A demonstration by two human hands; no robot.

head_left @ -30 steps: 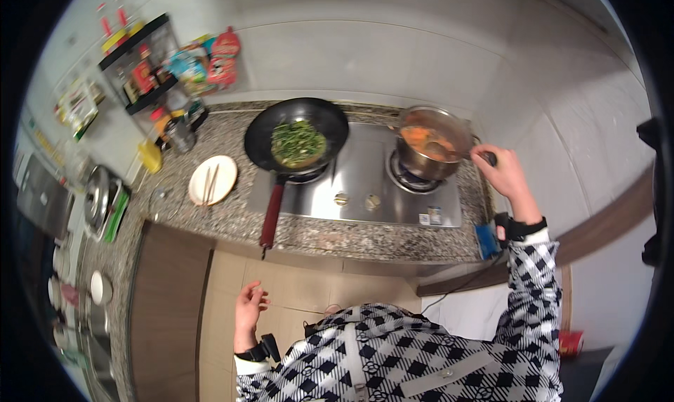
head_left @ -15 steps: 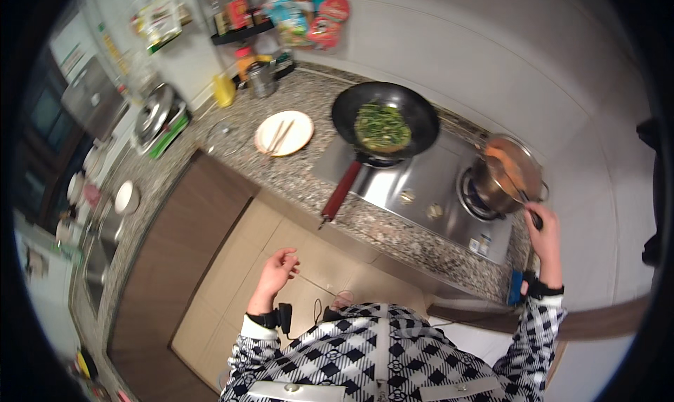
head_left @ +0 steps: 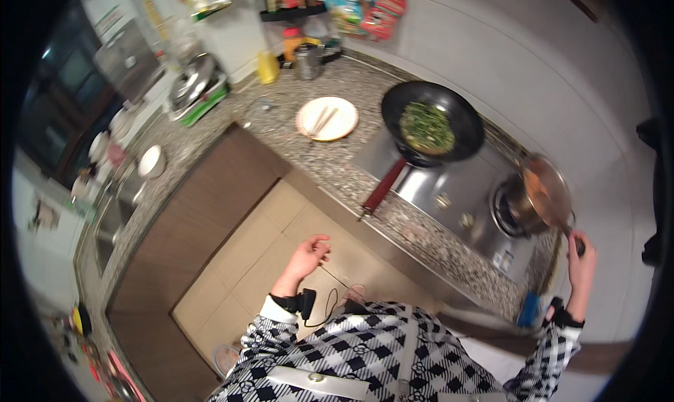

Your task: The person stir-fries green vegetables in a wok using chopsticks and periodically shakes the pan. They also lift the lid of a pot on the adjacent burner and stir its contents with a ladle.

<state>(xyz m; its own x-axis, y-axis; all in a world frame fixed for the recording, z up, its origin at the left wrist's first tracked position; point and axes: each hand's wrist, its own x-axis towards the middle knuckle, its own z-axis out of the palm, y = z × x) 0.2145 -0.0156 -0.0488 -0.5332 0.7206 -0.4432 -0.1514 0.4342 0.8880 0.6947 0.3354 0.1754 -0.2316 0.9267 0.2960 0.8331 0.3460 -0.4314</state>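
My right hand (head_left: 582,261) is closed round the dark handle of a cooking utensil (head_left: 566,228) at the right edge of the stove. Its shaft runs over the rim of a steel pot (head_left: 521,200), and its head is hidden. Something orange (head_left: 539,191) shows inside the pot, which sits on the right burner. Over the floor in front of the counter, my left hand (head_left: 309,255) hangs empty, fingers loosely curled and apart. A black wok (head_left: 467,124) with cooked green vegetables (head_left: 426,127) stands on the left burner, its dark red handle (head_left: 385,188) pointing toward me.
A white plate (head_left: 344,124) with chopsticks (head_left: 321,121) lies left of the wok. Behind it stand a yellow bottle (head_left: 267,68) and a metal canister (head_left: 307,61). A white bowl (head_left: 152,162) is by the sink (head_left: 116,223). A blue object (head_left: 528,309) rests at the counter's right front.
The whole view has swung, so the scene sits farther right. My right hand keeps its hold on the utensil and is slightly lower beside the pot. My left hand stays empty.
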